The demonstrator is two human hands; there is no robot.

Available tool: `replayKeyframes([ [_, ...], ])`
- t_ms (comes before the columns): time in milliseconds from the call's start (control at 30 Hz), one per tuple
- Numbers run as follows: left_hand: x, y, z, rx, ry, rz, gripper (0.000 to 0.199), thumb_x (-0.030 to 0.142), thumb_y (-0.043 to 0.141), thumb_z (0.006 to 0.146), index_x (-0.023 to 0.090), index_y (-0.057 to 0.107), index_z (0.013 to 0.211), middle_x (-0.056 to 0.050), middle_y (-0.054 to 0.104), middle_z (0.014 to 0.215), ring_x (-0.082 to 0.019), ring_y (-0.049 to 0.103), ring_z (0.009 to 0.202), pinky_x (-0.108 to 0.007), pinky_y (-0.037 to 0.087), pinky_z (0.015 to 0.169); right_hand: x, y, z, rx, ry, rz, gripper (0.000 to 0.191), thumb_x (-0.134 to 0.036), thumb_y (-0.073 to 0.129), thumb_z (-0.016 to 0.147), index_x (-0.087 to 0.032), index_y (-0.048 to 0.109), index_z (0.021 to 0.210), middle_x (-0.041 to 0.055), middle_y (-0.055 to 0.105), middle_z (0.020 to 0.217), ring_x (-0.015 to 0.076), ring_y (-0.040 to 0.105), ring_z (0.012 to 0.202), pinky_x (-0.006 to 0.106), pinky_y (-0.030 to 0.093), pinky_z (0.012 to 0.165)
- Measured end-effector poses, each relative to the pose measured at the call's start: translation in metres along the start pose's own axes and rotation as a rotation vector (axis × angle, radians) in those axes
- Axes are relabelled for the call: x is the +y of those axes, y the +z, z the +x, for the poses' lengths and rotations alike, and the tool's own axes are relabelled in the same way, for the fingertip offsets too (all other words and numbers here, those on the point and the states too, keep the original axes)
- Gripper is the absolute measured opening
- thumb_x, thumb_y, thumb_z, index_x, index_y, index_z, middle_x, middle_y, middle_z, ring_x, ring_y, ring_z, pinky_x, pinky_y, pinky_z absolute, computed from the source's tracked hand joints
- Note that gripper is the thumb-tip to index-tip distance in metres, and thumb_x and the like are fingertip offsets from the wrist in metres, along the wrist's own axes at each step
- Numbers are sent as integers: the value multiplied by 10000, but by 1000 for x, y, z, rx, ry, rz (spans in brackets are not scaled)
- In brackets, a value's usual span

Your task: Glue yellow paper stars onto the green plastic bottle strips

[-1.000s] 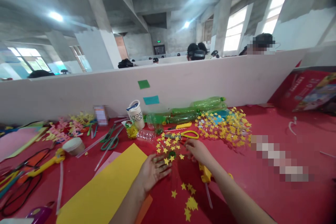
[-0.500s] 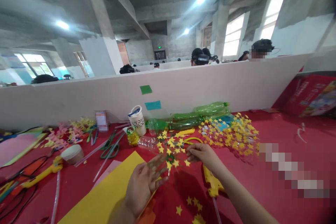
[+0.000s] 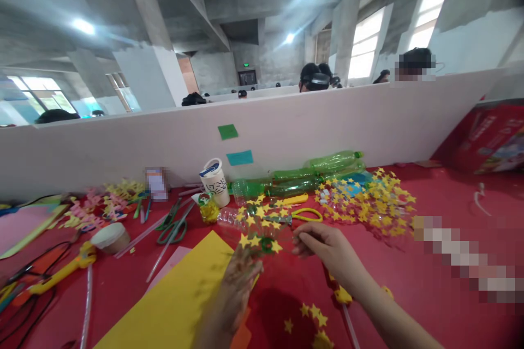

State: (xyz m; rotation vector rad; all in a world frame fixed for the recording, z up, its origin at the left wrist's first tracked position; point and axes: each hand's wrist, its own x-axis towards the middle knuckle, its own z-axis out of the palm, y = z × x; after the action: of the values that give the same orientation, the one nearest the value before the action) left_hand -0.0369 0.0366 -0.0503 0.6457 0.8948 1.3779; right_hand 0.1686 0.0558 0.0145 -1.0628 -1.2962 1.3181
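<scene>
My left hand (image 3: 239, 281) is under a spray of clear plastic strips with yellow paper stars (image 3: 265, 223) at their tips and a green bottle-neck piece (image 3: 267, 244) near its middle. The fingers of that hand are partly smeared by motion but appear to hold the spray from below. Just right of the stars, my right hand (image 3: 317, 240) has thumb and fingertips pinched together; what is between them, if anything, is too small to see. A yellow glue gun (image 3: 343, 295) lies partly hidden under the right forearm. Loose yellow stars (image 3: 314, 312) rest on the red tabletop nearer me.
Yellow paper (image 3: 164, 294) lies left of my hands. Scissors (image 3: 174, 232), a white cup (image 3: 215, 185) and green plastic bottles (image 3: 295, 186) are farther back. More star sprays (image 3: 376, 202) stand right. A second glue gun (image 3: 61, 275) lies left. A white partition (image 3: 286, 120) borders the table.
The star spray has tilted and risen slightly, and my left hand has turned more upright beneath it. My right hand stays pinched beside it. The whole view has shifted a little.
</scene>
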Motion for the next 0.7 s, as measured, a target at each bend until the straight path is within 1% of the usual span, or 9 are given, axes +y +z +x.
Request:
replayKeyframes([
  [67, -6, 0, 2, 66, 58, -21, 204, 173, 760, 521, 228, 582, 606, 27, 651, 777, -183, 589, 916, -325, 415, 857, 1, 9, -7, -9, -45, -29, 180, -344, 542, 783, -178, 605, 806, 16, 649, 702, 157, 660, 652, 287, 547, 631],
  [100, -7, 1, 2, 71, 79, -26, 214, 180, 764, 515, 227, 569, 590, 34, 646, 761, -178, 592, 896, -319, 415, 857, 1, 13, -10, -19, -63, -39, 169, -329, 528, 797, -179, 603, 815, 15, 649, 708, 154, 661, 661, 283, 547, 638],
  [267, -4, 13, -1, 56, 100, 7, 196, 200, 747, 548, 228, 600, 674, 8, 659, 764, -172, 605, 830, -328, 419, 865, -3, 24, -20, -58, -76, -29, 155, -297, 500, 823, -175, 591, 857, 25, 654, 744, 158, 665, 699, 288, 549, 667],
  [367, -3, 20, -2, 45, 78, -39, 183, 240, 748, 540, 222, 609, 657, -15, 672, 749, -182, 619, 770, -352, 430, 849, -12, 22, -24, -87, -91, -81, 150, -282, 489, 834, -174, 589, 865, 25, 653, 740, 153, 658, 696, 275, 539, 661],
  [467, -1, 23, -1, -12, 88, -77, 191, 277, 743, 545, 210, 616, 672, -30, 685, 758, -207, 632, 824, -369, 421, 858, -28, 11, -30, -140, -158, -275, 149, -261, 494, 840, -188, 597, 918, 8, 644, 718, 133, 635, 661, 238, 510, 620],
  [533, 0, 24, 2, -40, 94, -110, 214, 282, 755, 539, 200, 614, 677, -27, 692, 774, -208, 639, 837, -372, 422, 859, -40, 1, -35, -107, -232, -429, 165, -268, 505, 841, -205, 597, 963, 0, 640, 721, 125, 613, 630, 221, 484, 572],
  [600, 0, 25, 5, -54, 97, -150, 225, 243, 771, 533, 191, 614, 684, -22, 698, 796, -197, 645, 824, -371, 428, 858, -51, -9, -40, 14, -362, -563, 151, -265, 511, 844, -217, 602, 955, 3, 643, 745, 126, 598, 634, 225, 469, 570],
  [667, -3, 25, 7, -72, 89, -181, 218, 190, 771, 547, 182, 621, 706, -25, 703, 815, -190, 648, 822, -372, 437, 856, -58, -13, -45, 117, -551, -672, 131, -225, 516, 842, -217, 608, 934, 16, 648, 805, 137, 594, 706, 248, 464, 646],
  [700, -4, 26, 7, -82, 82, -190, 210, 169, 764, 560, 178, 626, 719, -29, 705, 831, -189, 646, 834, -371, 441, 857, -59, -11, -47, 125, -643, -724, 137, -198, 515, 840, -218, 610, 938, 22, 647, 840, 146, 587, 754, 266, 456, 698],
])
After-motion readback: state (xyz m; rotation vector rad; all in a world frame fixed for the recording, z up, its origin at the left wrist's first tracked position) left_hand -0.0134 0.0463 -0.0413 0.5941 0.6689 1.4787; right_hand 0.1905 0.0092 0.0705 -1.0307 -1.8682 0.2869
